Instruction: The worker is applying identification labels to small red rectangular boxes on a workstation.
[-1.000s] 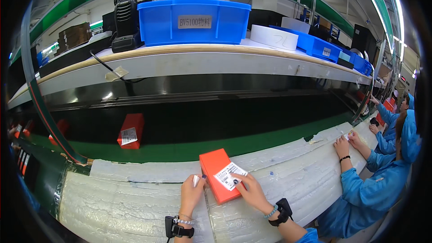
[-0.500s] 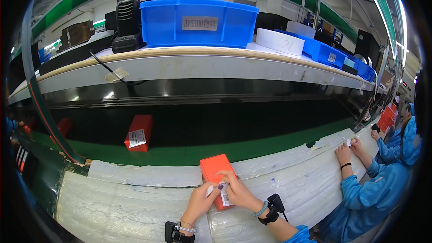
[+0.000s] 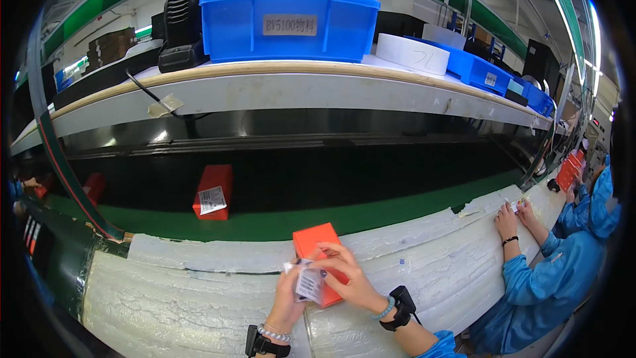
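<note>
A red-orange box (image 3: 315,235) lies on the pale, film-covered bench, just beyond my hands and partly hidden by them. My left hand (image 3: 287,299) is closed on a barcode label (image 3: 309,284), white with what looks like a clear, shiny edge, held over the near part of the box. The curled fingers of my right hand (image 3: 351,283) meet the label's upper right edge in a pinch. Whether my right fingers also touch the box, I cannot tell.
Beyond the bench runs a dark green conveyor (image 3: 278,215) carrying another red box (image 3: 214,192). A shelf (image 3: 278,89) above holds a blue bin (image 3: 291,26), a two-way radio (image 3: 182,23) and a white roll (image 3: 412,54). At right, a co-worker in blue (image 3: 550,285) handles a small item.
The label has come up off the box into my fingers and turned to show its barcode. My left hand has shifted slightly left. The view has shifted a little; the conveyor's red box appears farther right.
</note>
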### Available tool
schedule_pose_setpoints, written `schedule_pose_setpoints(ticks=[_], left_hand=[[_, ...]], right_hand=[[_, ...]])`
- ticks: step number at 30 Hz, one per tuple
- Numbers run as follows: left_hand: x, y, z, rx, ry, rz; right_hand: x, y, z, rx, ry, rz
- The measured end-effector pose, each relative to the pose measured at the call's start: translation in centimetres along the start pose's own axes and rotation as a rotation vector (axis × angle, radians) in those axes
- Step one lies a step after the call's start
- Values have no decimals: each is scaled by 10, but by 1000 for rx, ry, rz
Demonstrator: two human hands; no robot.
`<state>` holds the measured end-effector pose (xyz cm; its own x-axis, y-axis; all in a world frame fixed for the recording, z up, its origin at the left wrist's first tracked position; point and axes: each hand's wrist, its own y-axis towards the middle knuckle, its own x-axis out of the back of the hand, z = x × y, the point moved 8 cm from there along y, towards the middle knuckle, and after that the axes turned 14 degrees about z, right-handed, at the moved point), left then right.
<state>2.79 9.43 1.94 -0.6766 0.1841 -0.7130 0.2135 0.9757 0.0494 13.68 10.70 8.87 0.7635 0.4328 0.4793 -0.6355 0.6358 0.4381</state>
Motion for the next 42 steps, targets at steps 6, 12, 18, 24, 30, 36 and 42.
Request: schedule_pose_setpoints(ticks=[6, 12, 18, 24, 30, 36, 42], left_hand=[[55, 0, -22, -313, -159, -98], [45, -10, -40, -241, -28, -176], [34, -6, -41, -238, 60, -121], [54, -7, -32, -45, 436, -132], [36, -6, -13, 338, 820, 10], [31, -6, -2, 407, 982, 172], [30, -6, 4, 464, 1002, 229]], right_hand=[[33, -5, -15, 59, 687, 8], [30, -3, -32, -319, 371, 171], [11, 10, -45, -368, 87, 330], [5, 11, -46, -425, -10, 350], [5, 9, -46, -444, -17, 347], [4, 11, -46, -378, -21, 332], [6, 11, -45, -385, -15, 334]])
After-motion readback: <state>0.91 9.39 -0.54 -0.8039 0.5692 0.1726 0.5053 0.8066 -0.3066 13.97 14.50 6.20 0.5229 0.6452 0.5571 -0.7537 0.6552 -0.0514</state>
